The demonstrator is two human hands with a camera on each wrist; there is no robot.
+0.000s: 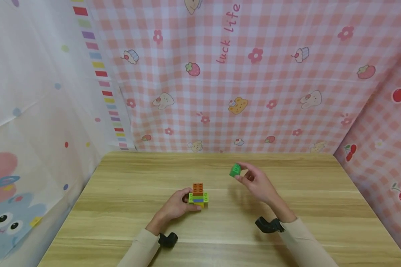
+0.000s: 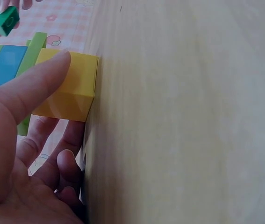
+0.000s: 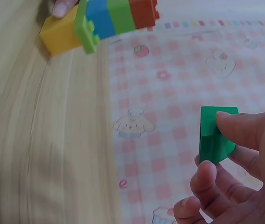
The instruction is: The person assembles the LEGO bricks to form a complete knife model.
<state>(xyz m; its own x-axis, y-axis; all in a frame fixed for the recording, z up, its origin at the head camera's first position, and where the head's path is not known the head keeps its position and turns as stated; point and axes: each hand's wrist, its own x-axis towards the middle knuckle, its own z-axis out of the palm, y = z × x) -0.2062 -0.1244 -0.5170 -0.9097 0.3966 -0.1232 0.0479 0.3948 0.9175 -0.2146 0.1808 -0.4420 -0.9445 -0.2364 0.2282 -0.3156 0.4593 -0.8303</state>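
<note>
A tower of toy building bricks stands upright on the table, left of centre. From bottom to top it has a yellow brick, a wider lime-green piece, a blue brick, a green brick and an orange-red brick. My left hand grips the tower low down, its thumb across the yellow brick and its fingers behind. Up and to the right, my right hand pinches a dark green brick between thumb and fingers, above the table and apart from the tower. One side of that brick is curved.
The wood-grain table reaches back to a pink checked cloth. A white patterned cloth hangs on the left, and another checked cloth on the right. Black wrist mounts sit at both cuffs.
</note>
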